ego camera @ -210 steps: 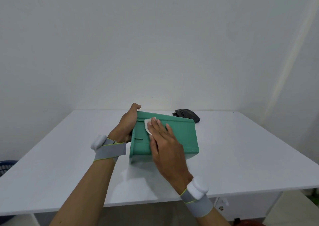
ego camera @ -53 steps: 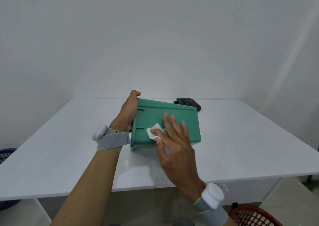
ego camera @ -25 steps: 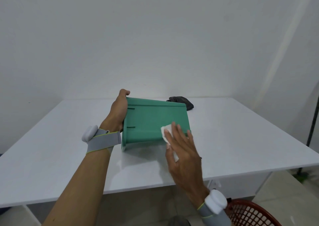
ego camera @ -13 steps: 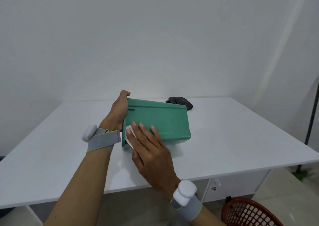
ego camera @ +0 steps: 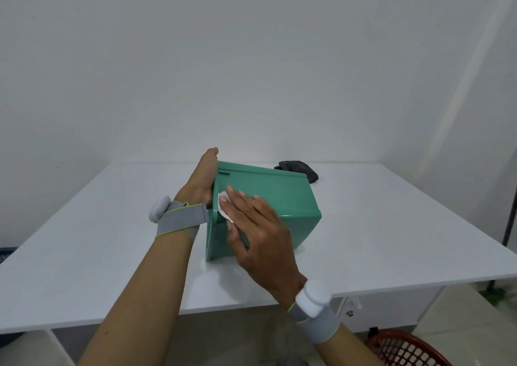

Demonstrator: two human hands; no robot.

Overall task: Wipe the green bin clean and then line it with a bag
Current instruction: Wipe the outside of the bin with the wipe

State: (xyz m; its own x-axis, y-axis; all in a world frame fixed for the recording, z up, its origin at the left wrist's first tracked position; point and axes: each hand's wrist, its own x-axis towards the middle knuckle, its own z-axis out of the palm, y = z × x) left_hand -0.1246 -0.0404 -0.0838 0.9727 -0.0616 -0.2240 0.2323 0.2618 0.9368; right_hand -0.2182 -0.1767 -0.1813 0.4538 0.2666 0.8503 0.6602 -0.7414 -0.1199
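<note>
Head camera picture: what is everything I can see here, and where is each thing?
green plastic bin: one, green, lying on its side on the table, mouth toward the left hand
white wipe: one, white, pressed on the bin's upper side near its rim
folded black bag: one, black, at the table's far edge behind the bin
white table: one, white, fills the middle of the view
red mesh basket: one, red, on the floor at lower right
blue basket: one, blue, only a sliver at the left edge
grey wristbands with white pucks: two, one per wrist
left hand: grips the bin's rim
right hand: fingers flat, pressing the wipe
</note>
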